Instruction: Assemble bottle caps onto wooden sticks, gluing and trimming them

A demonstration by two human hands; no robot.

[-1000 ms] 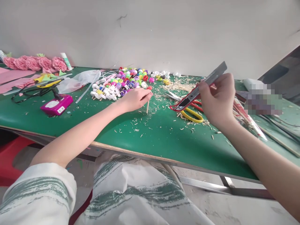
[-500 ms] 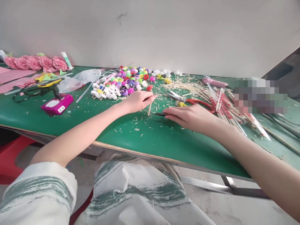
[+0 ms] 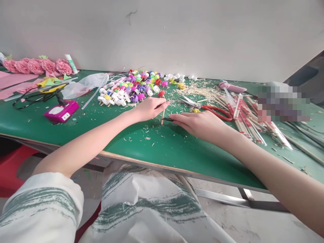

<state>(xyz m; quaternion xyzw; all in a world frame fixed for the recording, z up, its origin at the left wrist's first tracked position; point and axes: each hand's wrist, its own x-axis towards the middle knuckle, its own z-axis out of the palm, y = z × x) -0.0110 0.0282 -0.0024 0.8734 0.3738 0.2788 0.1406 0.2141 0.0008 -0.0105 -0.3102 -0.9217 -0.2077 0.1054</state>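
Observation:
Pinched in my left hand (image 3: 150, 108) is a thin wooden chopstick (image 3: 163, 116), tilted slightly, its lower end pointing down at the green table. A red cap (image 3: 161, 93) shows just beyond my fingers; whether it is joined to the stick I cannot tell. My right hand (image 3: 196, 122) is closed around a small knife, its handle mostly hidden by the fingers. The dark knife blade (image 3: 167, 119) meets the stick near its lower end. Pale wood shavings (image 3: 147, 137) lie scattered beneath both hands.
Colourful bottle caps (image 3: 141, 84) are heaped behind my left hand. Beyond my right hand lie red-handled scissors (image 3: 217, 112) and wrapped chopsticks (image 3: 244, 118). To the left are a purple power adapter (image 3: 62, 111), a plastic bag (image 3: 86, 85) and pink paper flowers (image 3: 35, 66). The table's front edge (image 3: 131, 162) runs before me.
My right hand has moved left, bringing the knife blade from beside the chopstick up against it. The left hand keeps its hold, almost still.

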